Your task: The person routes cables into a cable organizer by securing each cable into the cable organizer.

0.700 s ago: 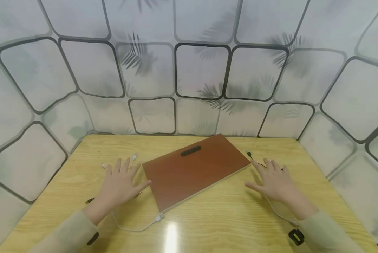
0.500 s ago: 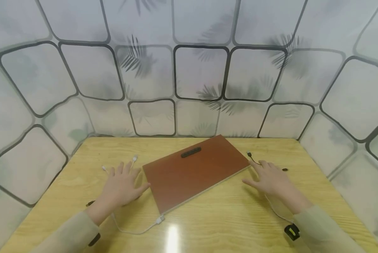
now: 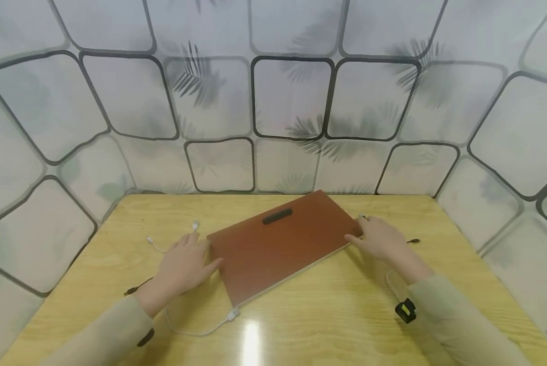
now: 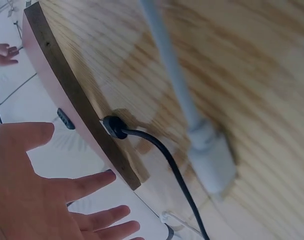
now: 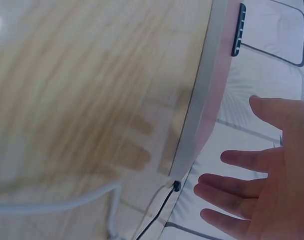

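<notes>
A reddish-brown board [image 3: 282, 254] with a dark handle-like strip [image 3: 277, 216] near its far edge lies angled on the wooden table. My left hand [image 3: 182, 267] is at the board's left edge, fingers spread; in the left wrist view the left hand [image 4: 67, 195] holds nothing, and a black plug [image 4: 114, 126] lies beside the board's side. At the right corner is my right hand [image 3: 383, 246], thumb and fingers apart. The right wrist view shows the right hand [image 5: 251, 180] with fingers extended beside the board [image 5: 214, 95]; whether either hand touches it I cannot tell.
Around the board lie a white cable plug [image 3: 232, 314], another white connector [image 3: 195, 225], a black connector [image 3: 130, 291] at the left and a dark one [image 3: 414, 240] at the right. A patterned curtain [image 3: 287, 101] rises behind the table [image 3: 301, 330].
Both hands have moved inward toward the board, the right one to its right corner and the left one closer to its left edge. The board looks unmoved.
</notes>
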`<state>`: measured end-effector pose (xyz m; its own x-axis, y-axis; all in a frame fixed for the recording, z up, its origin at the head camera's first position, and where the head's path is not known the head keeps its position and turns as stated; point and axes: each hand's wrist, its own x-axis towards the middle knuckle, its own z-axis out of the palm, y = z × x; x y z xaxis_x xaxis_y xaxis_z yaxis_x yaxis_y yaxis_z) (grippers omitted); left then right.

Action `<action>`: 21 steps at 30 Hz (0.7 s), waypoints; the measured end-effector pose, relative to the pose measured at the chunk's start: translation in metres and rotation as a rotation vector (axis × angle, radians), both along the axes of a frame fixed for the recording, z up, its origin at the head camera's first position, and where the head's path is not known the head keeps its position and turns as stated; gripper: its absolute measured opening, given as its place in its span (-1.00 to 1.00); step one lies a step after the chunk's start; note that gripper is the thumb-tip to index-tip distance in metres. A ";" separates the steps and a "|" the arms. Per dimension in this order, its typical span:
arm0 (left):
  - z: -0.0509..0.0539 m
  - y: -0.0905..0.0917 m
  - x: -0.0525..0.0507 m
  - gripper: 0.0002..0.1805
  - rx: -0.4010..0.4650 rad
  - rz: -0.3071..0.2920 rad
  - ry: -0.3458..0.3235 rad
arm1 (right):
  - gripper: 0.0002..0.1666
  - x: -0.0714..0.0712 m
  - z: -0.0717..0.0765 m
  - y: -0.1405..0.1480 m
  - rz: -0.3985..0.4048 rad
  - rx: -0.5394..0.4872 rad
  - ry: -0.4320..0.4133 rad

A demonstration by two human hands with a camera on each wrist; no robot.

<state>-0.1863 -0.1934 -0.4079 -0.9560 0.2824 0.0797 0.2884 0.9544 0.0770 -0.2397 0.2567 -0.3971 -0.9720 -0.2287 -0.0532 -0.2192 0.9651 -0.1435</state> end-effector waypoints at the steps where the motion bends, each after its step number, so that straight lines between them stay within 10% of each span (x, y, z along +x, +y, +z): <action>1: 0.001 0.002 -0.001 -0.45 -0.004 -0.003 0.004 | -0.23 -0.001 0.002 -0.002 0.001 0.001 0.007; 21: -0.006 0.014 -0.005 -0.45 -0.045 0.005 0.014 | -0.35 -0.027 -0.004 -0.018 -0.045 -0.026 -0.014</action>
